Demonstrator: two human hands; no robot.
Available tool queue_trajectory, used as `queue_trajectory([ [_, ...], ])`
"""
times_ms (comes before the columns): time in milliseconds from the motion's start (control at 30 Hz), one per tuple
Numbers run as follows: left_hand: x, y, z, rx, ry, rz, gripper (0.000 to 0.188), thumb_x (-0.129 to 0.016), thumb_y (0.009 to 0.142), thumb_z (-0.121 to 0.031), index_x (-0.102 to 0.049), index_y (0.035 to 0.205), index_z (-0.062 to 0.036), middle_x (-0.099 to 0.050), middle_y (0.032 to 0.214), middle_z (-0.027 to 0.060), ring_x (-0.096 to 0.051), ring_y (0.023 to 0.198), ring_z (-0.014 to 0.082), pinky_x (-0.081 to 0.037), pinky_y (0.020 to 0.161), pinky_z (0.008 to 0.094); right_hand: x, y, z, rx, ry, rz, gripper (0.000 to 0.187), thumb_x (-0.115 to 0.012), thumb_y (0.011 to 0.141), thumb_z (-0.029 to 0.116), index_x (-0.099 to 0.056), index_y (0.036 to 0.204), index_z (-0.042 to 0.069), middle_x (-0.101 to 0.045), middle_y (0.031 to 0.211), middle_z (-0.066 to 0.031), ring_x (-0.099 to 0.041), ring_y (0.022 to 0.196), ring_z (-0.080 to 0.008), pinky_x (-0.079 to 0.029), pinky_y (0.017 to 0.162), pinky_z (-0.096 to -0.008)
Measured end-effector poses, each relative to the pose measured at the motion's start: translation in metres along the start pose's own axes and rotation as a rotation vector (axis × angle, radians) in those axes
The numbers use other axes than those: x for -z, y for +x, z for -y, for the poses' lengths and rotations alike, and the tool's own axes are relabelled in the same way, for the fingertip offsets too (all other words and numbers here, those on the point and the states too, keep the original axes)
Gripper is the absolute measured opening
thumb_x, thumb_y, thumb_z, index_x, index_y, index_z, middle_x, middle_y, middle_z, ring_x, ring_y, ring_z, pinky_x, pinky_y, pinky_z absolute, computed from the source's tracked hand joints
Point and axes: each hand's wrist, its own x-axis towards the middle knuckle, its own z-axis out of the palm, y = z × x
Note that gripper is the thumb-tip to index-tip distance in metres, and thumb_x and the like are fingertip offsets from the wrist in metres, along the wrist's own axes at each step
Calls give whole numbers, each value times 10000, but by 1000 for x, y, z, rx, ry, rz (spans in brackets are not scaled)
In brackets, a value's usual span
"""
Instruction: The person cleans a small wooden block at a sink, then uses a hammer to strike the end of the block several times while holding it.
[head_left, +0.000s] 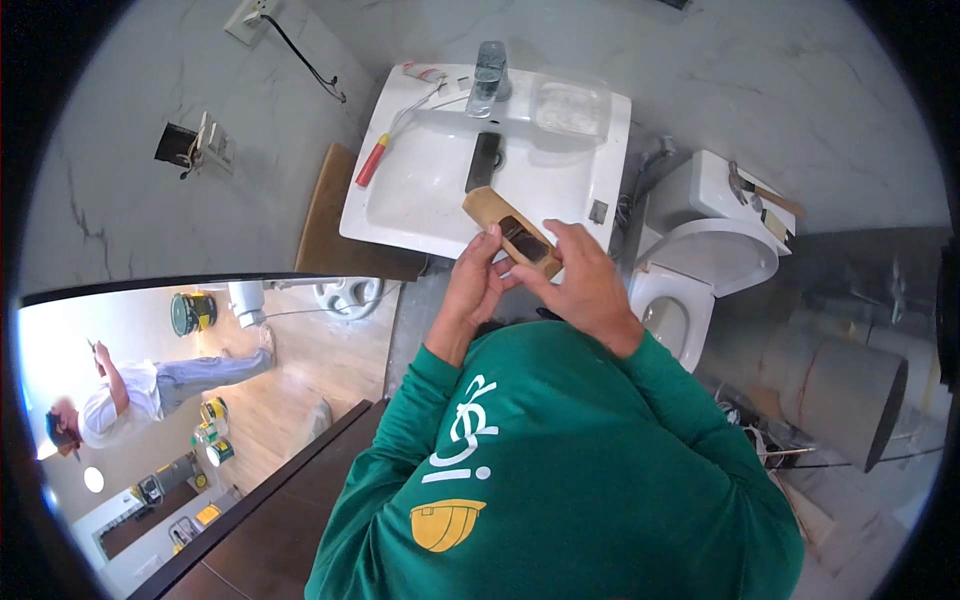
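Over the front edge of the white washbasin, I hold a long tan block with a dark brown patch on its upper face; I cannot tell whether it is wood or card. My left hand has its fingertips on the block's left side. My right hand grips its near end between thumb and fingers. Beyond the block, a dark flat rectangular piece lies in the basin beside the drain. A screwdriver-like tool with a red and yellow handle rests on the basin's left rim.
A chrome tap and a clear plastic tray stand at the basin's back. To the right is a toilet with a hammer on its tank. A brown board leans at left. Through the doorway, another person stands.
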Motion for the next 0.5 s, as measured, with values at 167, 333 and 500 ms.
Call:
queue_trajectory([
  [167, 3, 0, -11, 78, -133, 66, 498, -575, 1090, -425, -545, 1410, -44, -674, 1305, 135, -700, 1195, 311, -626, 977, 490, 27, 7, -33, -217, -5, -59, 434, -710, 979, 233, -600, 1298, -40, -660, 1043, -200, -668, 901, -354, -537, 803, -466],
  [333, 6, 3, -18, 80, -200, 100, 485, -582, 1089, -406, -542, 1421, -55, -659, 1345, 141, -685, 1226, 333, -608, 1005, 528, 12, 14, -111, -289, -105, -134, 380, -689, 976, 172, -602, 1277, -42, -662, 1023, -216, -667, 881, -358, -529, 811, -482],
  [500, 8, 5, -20, 54, -194, 64, 483, -588, 1089, -399, -540, 1414, -45, -651, 1343, 137, -680, 1217, 326, -609, 987, 530, 9, 10, -121, -342, -127, -155, 367, -686, 969, 159, -606, 1267, -40, -673, 1021, -220, -672, 890, -378, -526, 820, -493],
])
